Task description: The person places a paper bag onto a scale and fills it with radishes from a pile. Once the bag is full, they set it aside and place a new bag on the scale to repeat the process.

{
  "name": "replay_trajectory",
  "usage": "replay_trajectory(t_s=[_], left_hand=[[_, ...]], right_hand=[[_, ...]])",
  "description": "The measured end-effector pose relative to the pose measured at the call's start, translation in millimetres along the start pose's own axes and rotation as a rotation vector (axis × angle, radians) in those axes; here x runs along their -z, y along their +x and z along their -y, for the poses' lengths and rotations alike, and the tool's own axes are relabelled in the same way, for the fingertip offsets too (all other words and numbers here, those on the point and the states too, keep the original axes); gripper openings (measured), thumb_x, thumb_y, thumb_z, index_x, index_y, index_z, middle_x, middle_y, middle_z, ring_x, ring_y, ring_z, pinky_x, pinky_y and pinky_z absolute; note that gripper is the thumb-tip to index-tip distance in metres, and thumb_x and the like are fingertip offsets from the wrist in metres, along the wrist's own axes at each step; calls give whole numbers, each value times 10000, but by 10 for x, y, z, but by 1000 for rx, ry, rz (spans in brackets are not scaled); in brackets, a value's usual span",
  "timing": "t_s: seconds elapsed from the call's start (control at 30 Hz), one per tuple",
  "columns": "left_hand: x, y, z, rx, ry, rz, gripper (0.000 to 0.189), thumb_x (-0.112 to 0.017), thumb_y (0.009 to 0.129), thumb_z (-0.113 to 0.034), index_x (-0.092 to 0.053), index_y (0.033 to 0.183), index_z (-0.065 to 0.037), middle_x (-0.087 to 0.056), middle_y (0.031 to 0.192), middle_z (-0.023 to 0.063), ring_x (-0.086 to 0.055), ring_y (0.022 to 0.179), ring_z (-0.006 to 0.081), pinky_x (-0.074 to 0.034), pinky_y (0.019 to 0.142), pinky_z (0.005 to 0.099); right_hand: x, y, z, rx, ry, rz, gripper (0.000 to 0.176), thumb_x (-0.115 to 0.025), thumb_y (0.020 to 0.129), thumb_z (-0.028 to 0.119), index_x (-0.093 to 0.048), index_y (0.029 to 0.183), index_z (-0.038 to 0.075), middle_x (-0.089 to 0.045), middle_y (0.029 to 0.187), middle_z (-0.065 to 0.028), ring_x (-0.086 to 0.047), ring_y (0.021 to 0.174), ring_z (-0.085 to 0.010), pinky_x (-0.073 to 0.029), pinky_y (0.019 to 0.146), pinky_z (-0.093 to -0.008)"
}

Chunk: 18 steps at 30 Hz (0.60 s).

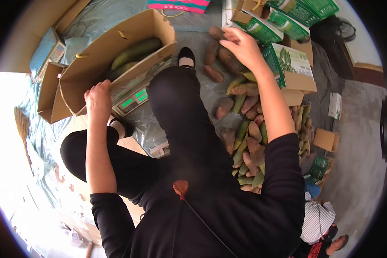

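Observation:
A tall open cardboard box (146,26) stands on a scale (133,101) with green lit digits. Long green vegetables (135,55) lie inside it. My left hand (98,101) grips the near edge of this box, fingers folded over its wall. On the right, my right hand (241,44) is over a pile of reddish-brown tubers (230,59), its thumb and fingers apart and nothing visible between them. One brown tuber (216,32) lies right beside its fingertips. More green vegetables (241,134) are mixed with tubers further down the pile.
Green printed cartons (288,64) stand beyond the pile at the right. A pink bag (180,5) is at the top. A small open carton (326,139) sits on the right, and people in a striped shirt (318,221) and dark clothes are at lower right.

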<state>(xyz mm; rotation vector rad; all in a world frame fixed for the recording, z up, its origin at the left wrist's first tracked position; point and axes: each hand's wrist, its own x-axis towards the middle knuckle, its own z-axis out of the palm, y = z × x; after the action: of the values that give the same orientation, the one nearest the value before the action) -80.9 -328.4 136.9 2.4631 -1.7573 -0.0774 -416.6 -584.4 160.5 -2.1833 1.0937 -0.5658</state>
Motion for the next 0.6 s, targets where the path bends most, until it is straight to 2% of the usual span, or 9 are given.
replay_trajectory(t_s=[0.17, 0.2, 0.27, 0.37, 0.4, 0.47, 0.5, 0.57, 0.6], left_hand=[[28, -4, -34, 19, 22, 36, 206, -549, 760, -18, -597, 954, -67, -635, 926, 111, -591, 951, 296, -414, 852, 436], [23, -3, -21, 15, -12, 35, 221, -596, 743, -36, -591, 962, -64, -633, 931, 112, -587, 951, 301, -412, 851, 439], [27, 14, -42, 38, 9, 62, 232, -613, 749, -34, -591, 978, -60, -636, 952, 119, -589, 959, 303, -418, 849, 435], [80, 12, -89, 56, -4, 84, 242, -621, 750, -25, -588, 989, -49, -636, 959, 135, -591, 957, 314, -430, 840, 430], [76, 18, -83, 75, -15, 93, 247, -623, 750, -20, -587, 993, -44, -636, 961, 144, -592, 956, 320, -436, 836, 428], [51, 18, -68, 57, -14, 82, 254, -624, 747, -16, -584, 997, -38, -635, 949, 155, -594, 943, 329, -444, 828, 426], [43, 16, -59, 48, -13, 67, 262, -625, 744, -13, -582, 1002, -31, -634, 938, 167, -596, 931, 337, -452, 819, 424], [35, 15, -47, 38, -23, 55, 268, -624, 742, -9, -581, 1006, -27, -633, 929, 173, -599, 921, 344, -457, 812, 424], [35, 9, -49, 31, -36, 40, 274, -624, 740, -5, -581, 1009, -24, -632, 921, 180, -601, 910, 350, -463, 806, 425]], right_hand=[[273, -1227, -1238, -382, 39, -101, 371, -685, 788, 187, -593, 1120, 50, -661, 966, -156, -649, 868, -236, -498, 776, -338], [276, -1519, -1408, -440, -32, -89, 370, -681, 786, 182, -593, 1118, 43, -660, 952, -164, -650, 867, -244, -497, 770, -341], [213, -2114, -1793, -566, -158, -54, 363, -674, 782, 186, -598, 1103, 35, -658, 934, -177, -647, 869, -274, -493, 764, -360], [227, -2758, -1866, -893, -191, 62, 335, -652, 788, 223, -611, 1068, 44, -657, 960, -186, -628, 918, -330, -483, 789, -414], [227, -2932, -1933, -901, -189, 58, 335, -652, 788, 223, -611, 1068, 44, -657, 960, -186, -628, 918, -330, -483, 789, -414], [121, -3270, -2123, -976, -493, 279, 320, -614, 812, 224, -602, 1091, 69, -644, 1024, -182, -607, 972, -344, -477, 819, -438], [7, -3539, -2396, -979, -488, 279, 320, -614, 812, 224, -602, 1091, 69, -644, 1024, -182, -607, 972, -344, -477, 819, -438], [-221, -3977, -2819, -869, -677, 419, 325, -583, 823, 212, -587, 1126, 92, -631, 1075, -171, -599, 1006, -336, -480, 835, -440], [-306, -4023, -2807, -917, -719, 473, 320, -565, 830, 204, -582, 1134, 104, -623, 1114, -146, -590, 1026, -331, -472, 865, -428]])
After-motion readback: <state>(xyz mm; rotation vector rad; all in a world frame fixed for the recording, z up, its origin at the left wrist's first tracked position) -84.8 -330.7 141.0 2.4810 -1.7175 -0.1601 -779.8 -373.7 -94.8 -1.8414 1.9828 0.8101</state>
